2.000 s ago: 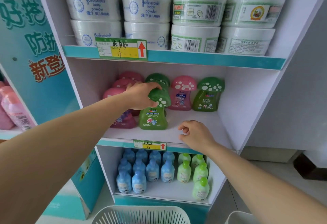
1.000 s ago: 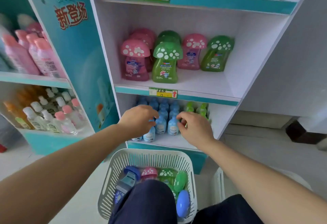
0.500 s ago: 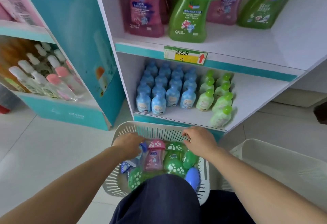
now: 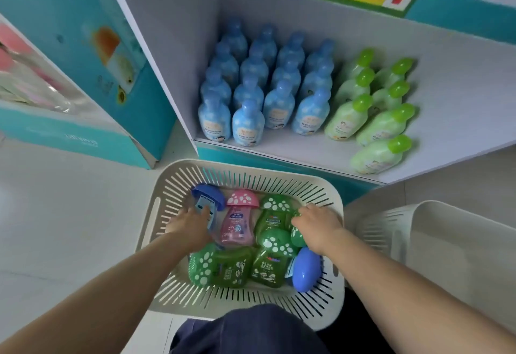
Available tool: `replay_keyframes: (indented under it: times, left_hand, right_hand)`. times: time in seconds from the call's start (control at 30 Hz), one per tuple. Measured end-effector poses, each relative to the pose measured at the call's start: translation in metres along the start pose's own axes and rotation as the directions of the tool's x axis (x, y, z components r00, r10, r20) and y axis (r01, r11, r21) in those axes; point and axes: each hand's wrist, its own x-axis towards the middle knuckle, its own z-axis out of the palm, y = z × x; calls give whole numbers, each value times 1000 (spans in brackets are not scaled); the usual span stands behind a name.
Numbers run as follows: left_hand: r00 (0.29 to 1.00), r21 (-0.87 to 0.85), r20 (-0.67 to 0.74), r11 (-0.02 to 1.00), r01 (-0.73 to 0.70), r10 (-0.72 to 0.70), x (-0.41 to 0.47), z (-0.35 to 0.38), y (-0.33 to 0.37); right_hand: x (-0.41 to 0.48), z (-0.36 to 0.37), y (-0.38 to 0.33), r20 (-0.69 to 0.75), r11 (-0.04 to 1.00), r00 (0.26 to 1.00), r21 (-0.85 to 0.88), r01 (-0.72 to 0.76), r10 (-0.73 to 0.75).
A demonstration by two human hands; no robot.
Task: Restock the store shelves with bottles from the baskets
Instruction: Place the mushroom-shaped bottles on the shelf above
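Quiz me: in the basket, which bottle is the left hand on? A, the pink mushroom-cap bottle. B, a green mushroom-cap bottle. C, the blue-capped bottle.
C: the left hand lies over the body of the blue-capped bottle at the far left of the white basket, while the pink mushroom-cap bottle lies just to its right.
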Motion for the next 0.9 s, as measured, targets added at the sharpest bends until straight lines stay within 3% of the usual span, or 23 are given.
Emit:
replay_keyframes:
  times: [0.17, 0.33, 0.4, 0.47, 0.53, 0.63, 0.8, 0.9]
  left_hand:
    - [996, 51, -22, 995, 90, -89, 18, 9, 7]
    - [993, -24, 7, 993, 116, -116, 33, 12, 3]
    - [992, -104, 63, 987, 119, -113, 34, 6, 2]
    - [981, -306, 184, 944, 121, -66, 34, -2, -5]
    - [945, -553, 324, 820, 147, 48, 31, -11, -16]
    - [865, -811, 427, 534, 238, 263, 21, -21, -25]
    - [750, -935, 356, 221, 279, 558, 10, -30, -9]
    - [728, -959, 259, 79, 272, 635, 7, -29, 0]
  right_hand:
    - [18, 10, 2, 4, 996, 999, -82, 38, -38]
    - [22, 11, 9, 10, 995, 996, -51, 87, -87]
    - [23, 7, 14, 6, 994, 995, 45, 99, -99]
    - [24, 5, 16, -20, 982, 995, 157, 102, -100]
    - [25, 3, 14, -65, 954, 996, 290, 77, -60]
    - [26, -7, 10, -139, 865, 989, 501, 31, 44]
    - [28, -29, 4, -201, 632, 954, 775, 17, 222]
    - [24, -37, -1, -201, 503, 944, 863, 44, 263]
